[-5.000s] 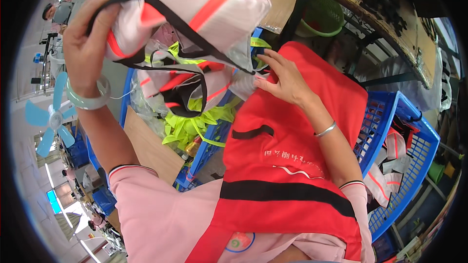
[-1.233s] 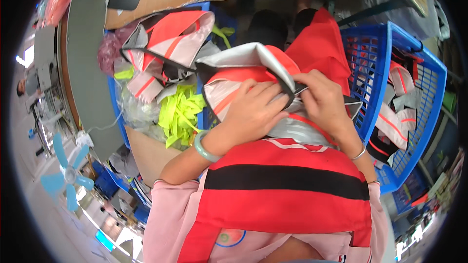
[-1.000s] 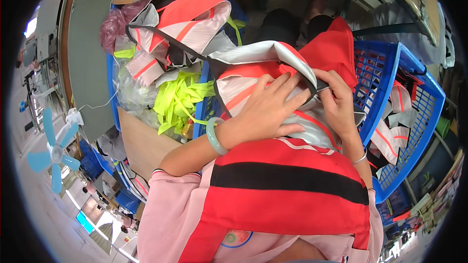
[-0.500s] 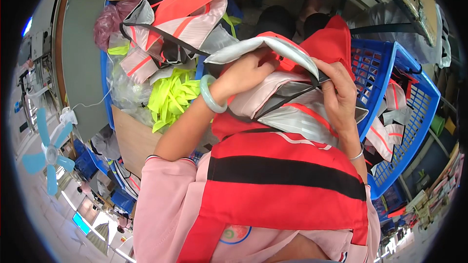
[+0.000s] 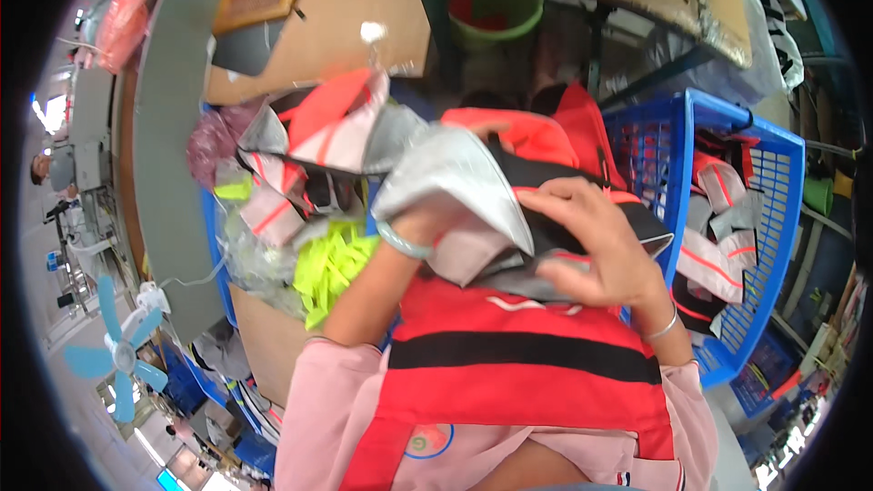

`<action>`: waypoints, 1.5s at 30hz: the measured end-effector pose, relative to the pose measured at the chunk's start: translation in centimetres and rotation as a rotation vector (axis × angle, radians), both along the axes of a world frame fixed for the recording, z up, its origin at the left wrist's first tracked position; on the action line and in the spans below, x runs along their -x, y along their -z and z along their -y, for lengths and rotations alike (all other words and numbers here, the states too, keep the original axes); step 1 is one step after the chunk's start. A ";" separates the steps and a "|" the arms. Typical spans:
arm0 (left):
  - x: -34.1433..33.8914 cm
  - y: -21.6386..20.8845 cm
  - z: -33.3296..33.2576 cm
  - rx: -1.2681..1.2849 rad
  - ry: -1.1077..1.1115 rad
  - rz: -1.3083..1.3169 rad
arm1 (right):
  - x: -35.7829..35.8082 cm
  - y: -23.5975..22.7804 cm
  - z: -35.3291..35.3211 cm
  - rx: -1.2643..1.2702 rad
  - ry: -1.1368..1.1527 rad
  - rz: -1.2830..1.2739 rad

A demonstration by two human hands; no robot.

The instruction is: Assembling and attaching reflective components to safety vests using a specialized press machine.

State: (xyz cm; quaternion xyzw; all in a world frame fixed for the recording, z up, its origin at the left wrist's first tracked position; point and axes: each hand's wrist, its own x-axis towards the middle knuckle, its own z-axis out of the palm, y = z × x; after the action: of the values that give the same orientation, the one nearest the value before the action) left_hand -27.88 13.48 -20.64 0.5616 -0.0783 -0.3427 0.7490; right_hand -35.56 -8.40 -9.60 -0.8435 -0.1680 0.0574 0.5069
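Over my lap lies a sewn fabric piece [image 5: 446, 177] with a silver-grey side, black panels and red-orange parts. My left hand [image 5: 426, 221], with a pale green bangle [image 5: 403, 240] at its wrist, reaches under the raised silver-grey flap, which hides its fingers. To the right, my right hand [image 5: 605, 241] is open over the black part of the piece, thumb and fingers apart and a little blurred. A thin silver bracelet [image 5: 667, 320] circles that wrist. Beneath the piece, a red apron [image 5: 518, 391] with a black band covers my front.
At the left, similar fabric pieces [image 5: 341, 132] and neon-yellow strips [image 5: 332, 264] lie over a blue crate with clear plastic bags. Another blue crate [image 5: 682, 155] at the right holds more pieces. Beyond stand a cardboard-topped table [image 5: 364, 18] and a green tub [image 5: 500, 27].
The silver-grey flap has been lifted and turned over toward the left. My right hand has let go of its edge and opened. The view has tilted, showing more of the far side.
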 end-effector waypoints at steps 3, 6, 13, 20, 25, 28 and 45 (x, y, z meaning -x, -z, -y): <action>1.0 0.2 -0.1 -0.465 0.153 0.667 | -0.8 -1.0 -2.1 0.369 -0.030 0.167; 1.3 -0.1 0.5 -0.290 -0.088 0.405 | -2.8 -0.1 -2.9 0.482 0.021 0.017; 2.9 -2.6 0.5 -0.111 0.170 -0.128 | -4.9 6.2 1.1 -0.372 0.006 -0.516; 0.8 -4.9 2.4 -0.187 0.113 0.092 | -3.2 4.4 1.3 0.251 0.046 0.351; -2.1 -8.1 2.3 0.052 0.142 -0.220 | -4.3 3.3 2.1 -0.025 -0.019 0.155; -1.8 -9.6 2.8 -0.146 0.172 0.046 | -3.9 3.9 2.0 0.061 0.053 0.290; -1.2 -8.8 8.3 -0.185 0.292 0.621 | -4.4 -0.7 4.0 -0.106 0.472 0.503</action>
State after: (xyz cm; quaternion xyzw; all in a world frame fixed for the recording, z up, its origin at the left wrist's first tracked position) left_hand -26.67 5.18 -11.89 0.6872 -0.3504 -0.2650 0.5786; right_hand -31.20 -12.44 -8.92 -0.8192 -0.0906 -0.2799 0.4922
